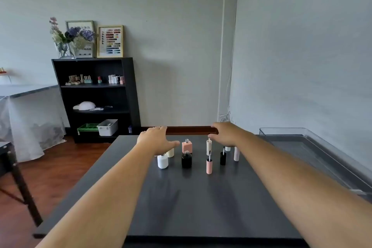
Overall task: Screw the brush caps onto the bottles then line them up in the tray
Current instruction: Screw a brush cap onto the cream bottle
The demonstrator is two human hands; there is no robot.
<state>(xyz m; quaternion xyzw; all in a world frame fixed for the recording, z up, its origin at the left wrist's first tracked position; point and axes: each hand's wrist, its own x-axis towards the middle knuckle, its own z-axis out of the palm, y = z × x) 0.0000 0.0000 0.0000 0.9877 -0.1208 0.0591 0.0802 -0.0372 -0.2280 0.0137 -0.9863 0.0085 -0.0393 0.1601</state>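
Observation:
Uncapped bottles stand at the far middle of the dark table [181,197]: a white bottle [162,161], a cream bottle [170,152] partly behind my left hand, a black bottle [186,159] and a pink square bottle [187,146]. To their right brush caps stand on end with brushes up: a cream cap [209,147], a pink cap [209,166], a black cap [223,157], a pale pink cap [236,153] and a white cap [227,148] half hidden. My left hand [156,140] hovers open, palm down, over the bottles. My right hand [226,134] hovers open over the caps.
A clear plastic tray [314,147] lies at the right, beside the table against the wall. A black shelf unit [96,98] with bottles and bins stands at the back left, and a cloth-covered table [26,119] is further left. Wooden floor shows at the left.

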